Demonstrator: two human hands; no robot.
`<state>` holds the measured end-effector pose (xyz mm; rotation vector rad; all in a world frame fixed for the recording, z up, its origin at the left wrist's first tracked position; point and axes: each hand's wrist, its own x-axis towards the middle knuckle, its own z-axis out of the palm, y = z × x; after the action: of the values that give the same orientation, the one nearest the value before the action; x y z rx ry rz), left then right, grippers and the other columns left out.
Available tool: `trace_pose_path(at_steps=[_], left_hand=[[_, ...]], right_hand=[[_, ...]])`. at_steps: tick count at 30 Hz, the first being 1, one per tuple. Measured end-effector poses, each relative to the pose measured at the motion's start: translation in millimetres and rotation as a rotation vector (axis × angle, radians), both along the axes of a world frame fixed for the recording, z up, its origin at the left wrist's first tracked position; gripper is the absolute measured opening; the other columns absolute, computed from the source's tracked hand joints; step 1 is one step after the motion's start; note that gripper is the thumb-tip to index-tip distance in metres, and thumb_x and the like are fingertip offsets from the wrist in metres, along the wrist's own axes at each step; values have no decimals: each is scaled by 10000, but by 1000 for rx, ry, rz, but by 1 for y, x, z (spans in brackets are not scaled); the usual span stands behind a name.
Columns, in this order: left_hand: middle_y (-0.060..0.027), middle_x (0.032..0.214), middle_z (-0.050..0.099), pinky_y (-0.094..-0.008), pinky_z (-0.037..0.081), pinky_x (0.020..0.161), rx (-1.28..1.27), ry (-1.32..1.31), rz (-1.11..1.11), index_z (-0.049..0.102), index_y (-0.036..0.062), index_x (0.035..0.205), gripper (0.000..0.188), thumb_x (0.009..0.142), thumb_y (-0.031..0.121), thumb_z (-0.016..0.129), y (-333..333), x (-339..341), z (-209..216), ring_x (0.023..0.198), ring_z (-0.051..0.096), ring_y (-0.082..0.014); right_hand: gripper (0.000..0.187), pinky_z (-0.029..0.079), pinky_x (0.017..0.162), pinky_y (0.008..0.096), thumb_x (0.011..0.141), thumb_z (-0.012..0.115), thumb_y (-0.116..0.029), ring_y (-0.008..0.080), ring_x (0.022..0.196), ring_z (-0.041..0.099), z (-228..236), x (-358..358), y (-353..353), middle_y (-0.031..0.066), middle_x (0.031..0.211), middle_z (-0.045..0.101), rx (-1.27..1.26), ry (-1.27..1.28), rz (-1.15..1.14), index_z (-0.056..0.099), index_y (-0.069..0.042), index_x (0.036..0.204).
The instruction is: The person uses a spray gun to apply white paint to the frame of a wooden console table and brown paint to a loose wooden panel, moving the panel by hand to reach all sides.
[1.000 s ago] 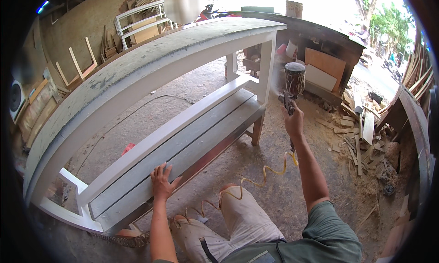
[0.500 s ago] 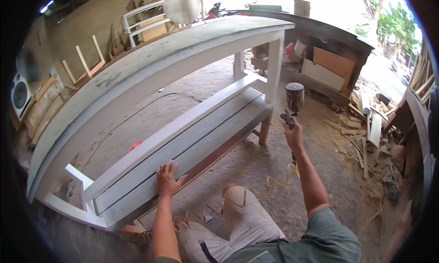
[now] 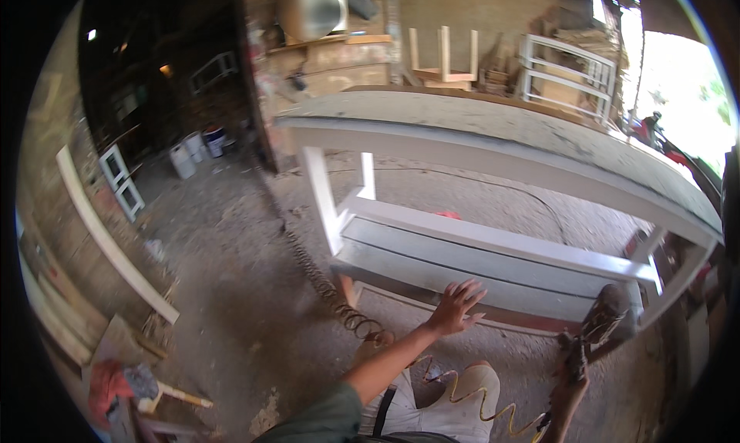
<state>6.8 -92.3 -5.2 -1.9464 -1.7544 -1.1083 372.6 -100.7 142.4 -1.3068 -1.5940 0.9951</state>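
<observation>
My left hand [image 3: 456, 310] is open, fingers spread, over the front edge of a low grey slatted bench [image 3: 462, 266]; whether it touches the wood I cannot tell. In my right hand [image 3: 569, 389] is a spray gun [image 3: 574, 357] with a dark, paint-stained cup [image 3: 606, 313], held near the bench's right end. A yellow coiled air hose [image 3: 462, 404] runs from below the gun across my knees. Just beyond the bench stands a long white table [image 3: 501, 144] with a smudged greyish top.
Dark hose coils [image 3: 327, 289] trail over the floor at the left of the bench. A pale board [image 3: 116, 239] leans at far left, above a red cloth [image 3: 108, 389] and a brush [image 3: 181, 395]. Paint buckets [image 3: 213, 142] stand in the dark doorway. White frames [image 3: 570, 73] lean at the back.
The view has swung left, bringing in the dark doorway and left wall. My left hand has lifted with its fingers spread; the spray gun now appears at the bench's right end.
</observation>
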Motion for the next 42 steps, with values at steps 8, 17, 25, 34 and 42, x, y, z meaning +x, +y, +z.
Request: trace_pose_path(at_steps=[8,17,25,34,42], left_hand=[[-154,1376,573,-554,367,1092,-203,-204,749,645,105,1303,502,859,294,784,-221,-4,-87,1357,495,-346],[-192,1064,642,-488,452,896,-21,-534,986,663,21,951,206,771,61,758,-356,-24,-118,1034,582,-405],[-122,1040,536,-384,449,848,-61,-1259,997,577,2,942,169,811,47,673,-438,90,-175,958,546,-252],[-115,993,562,-378,469,849,275,-1048,1036,615,1,1024,162,892,78,670,-369,114,-111,943,575,-249],[-163,1118,547,-409,463,923,253,-985,997,575,-6,1194,303,966,166,675,-358,106,-124,1055,552,-288]], right_hand=[[487,530,888,322,914,758,-50,159,961,679,-6,-166,-12,132,1047,744,76,135,754,618,14,1376],[477,568,859,431,943,740,-103,436,1034,718,42,-320,-52,249,1147,711,462,264,990,592,22,1379],[489,563,850,450,946,741,-121,457,1020,706,33,-375,-59,261,1142,701,473,355,977,584,42,1379],[444,556,867,456,956,737,-157,455,1057,699,-43,-393,-56,272,1144,706,401,177,1018,620,49,1331],[455,550,902,474,947,733,-161,471,1101,670,-85,-398,-63,262,1182,704,367,125,1028,622,-9,1361]])
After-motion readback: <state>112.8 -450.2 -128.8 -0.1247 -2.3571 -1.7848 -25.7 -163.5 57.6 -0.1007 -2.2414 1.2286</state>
